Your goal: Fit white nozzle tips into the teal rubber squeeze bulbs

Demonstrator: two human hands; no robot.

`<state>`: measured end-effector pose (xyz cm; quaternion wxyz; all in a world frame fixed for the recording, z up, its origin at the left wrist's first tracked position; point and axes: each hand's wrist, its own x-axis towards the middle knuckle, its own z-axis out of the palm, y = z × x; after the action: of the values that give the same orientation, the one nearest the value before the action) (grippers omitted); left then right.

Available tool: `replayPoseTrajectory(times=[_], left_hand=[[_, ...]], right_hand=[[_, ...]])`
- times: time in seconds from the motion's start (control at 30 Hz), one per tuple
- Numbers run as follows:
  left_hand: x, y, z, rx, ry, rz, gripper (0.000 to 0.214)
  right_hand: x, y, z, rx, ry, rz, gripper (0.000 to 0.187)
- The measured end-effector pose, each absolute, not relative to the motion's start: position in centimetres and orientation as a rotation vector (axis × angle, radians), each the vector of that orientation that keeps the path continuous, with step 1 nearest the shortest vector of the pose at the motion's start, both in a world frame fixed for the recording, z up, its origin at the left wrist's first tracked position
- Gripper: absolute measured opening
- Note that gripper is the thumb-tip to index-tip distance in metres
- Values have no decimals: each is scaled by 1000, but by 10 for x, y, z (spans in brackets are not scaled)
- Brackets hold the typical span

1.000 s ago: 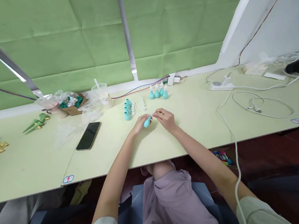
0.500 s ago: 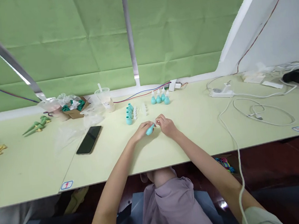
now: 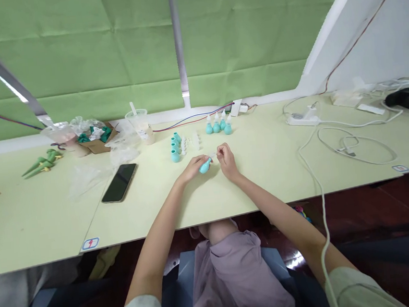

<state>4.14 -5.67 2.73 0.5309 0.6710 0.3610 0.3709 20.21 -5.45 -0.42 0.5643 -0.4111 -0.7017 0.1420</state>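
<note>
My left hand (image 3: 193, 168) is closed around a turquoise rubber bulb (image 3: 205, 166), which lies tilted with its pale nozzle (image 3: 212, 156) pointing up and right. Just right of the nozzle, my right hand (image 3: 228, 161) has its fingers curled together, and whatever they may pinch is too small to make out. Beyond my left hand stand several open-necked turquoise bulbs (image 3: 175, 155) in a column. Alongside them lie rows of small white and clear parts (image 3: 196, 140). Farther back on the right is a group of bulbs with white nozzles fitted (image 3: 216, 127).
A phone (image 3: 119, 183) lies left of my arms. Behind it are plastic bags (image 3: 123, 149), a drink cup with straw (image 3: 143, 128) and a cardboard box (image 3: 98, 144). Green toy-like pieces (image 3: 42, 163) sit farther left. A power strip (image 3: 302, 119) with a trailing white cable (image 3: 323, 209) occupies the right side.
My right hand has drawn slightly away to the right from the nozzle, leaving a small gap. The bulb stays in my left hand. The whole view has shifted a little.
</note>
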Motion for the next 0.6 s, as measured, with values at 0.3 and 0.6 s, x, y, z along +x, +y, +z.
replayPoseTrajectory(times=[0.3,0.6], left_hand=[[37,-51,12,1608,931,902,47],[-1,-55,40,2032,1617,1535,42]], right_hand=[[225,-31,-1,-1037,-1163,590,21],[220,-47,11,-893,-1327,797,22]])
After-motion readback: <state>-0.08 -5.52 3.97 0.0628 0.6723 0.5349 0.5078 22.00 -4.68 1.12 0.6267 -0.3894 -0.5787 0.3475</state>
